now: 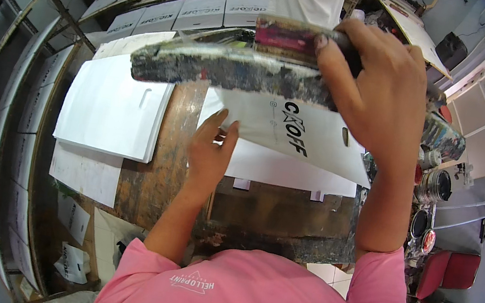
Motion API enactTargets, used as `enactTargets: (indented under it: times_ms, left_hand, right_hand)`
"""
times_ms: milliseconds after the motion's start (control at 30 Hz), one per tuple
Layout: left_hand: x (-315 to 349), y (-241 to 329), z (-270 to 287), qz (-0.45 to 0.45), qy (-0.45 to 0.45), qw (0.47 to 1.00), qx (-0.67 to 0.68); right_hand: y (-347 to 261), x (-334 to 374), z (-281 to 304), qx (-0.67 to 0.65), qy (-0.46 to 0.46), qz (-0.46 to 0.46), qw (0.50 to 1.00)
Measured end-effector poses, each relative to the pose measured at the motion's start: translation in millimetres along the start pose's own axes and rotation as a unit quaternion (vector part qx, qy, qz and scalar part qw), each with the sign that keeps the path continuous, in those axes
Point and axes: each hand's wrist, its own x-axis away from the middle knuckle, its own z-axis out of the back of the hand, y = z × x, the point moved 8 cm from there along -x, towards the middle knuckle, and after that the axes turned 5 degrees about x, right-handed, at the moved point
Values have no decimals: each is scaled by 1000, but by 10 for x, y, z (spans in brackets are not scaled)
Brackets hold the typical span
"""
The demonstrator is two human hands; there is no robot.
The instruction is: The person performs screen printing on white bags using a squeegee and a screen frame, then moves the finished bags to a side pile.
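My right hand (pixel 376 83) is raised and closed around the right end of a squeegee (pixel 283 38) with a pink-stained wooden grip. Just under it runs the ink-crusted front bar of a screen frame (pixel 228 74), lifted above the table; whether my fingers also grip that bar is hidden. My left hand (pixel 211 147) pinches the left edge of a white carrier bag (pixel 325 135) with black print and an oval handle hole. The bag is partly raised, its surface tilted. Below it a flat white sheet (pixel 289 170) lies on the printing board.
Left on the wooden table (pixel 172 142) lies a thick stack of white bags (pixel 109 108). Racks with printed bags (pixel 200 12) stand behind and along the left. Ink cans (pixel 436 185) crowd the right side, near a red chair (pixel 449 270). Printed bags (pixel 72 261) also lie low at the left.
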Motion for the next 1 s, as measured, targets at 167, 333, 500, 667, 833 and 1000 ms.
enactTargets:
  times_ms: [167,333,500,667,833,1000]
  left_hand:
    - [172,-389,596,27,79,994,76]
    - [-15,-868,1411,90,87,989,80]
    - [-546,-1785,2468,129,105,986,0]
    - [-1265,-2609,3161,195,61,968,-148]
    - [-1656,-2948,4088,222,88,832,-500]
    - [-922,-888,1299,97,-213,961,-150]
  right_hand:
    - [-75,46,-45,-15,7,12,1000]
    - [-25,40,28,-8,43,-3,999]
    - [-88,141,9,-22,27,-4,999]
    - [-164,202,-7,-16,18,-15,1000]
    - [-213,168,42,-47,3,-27,999]
    - [-54,325,39,-4,11,-41,999]
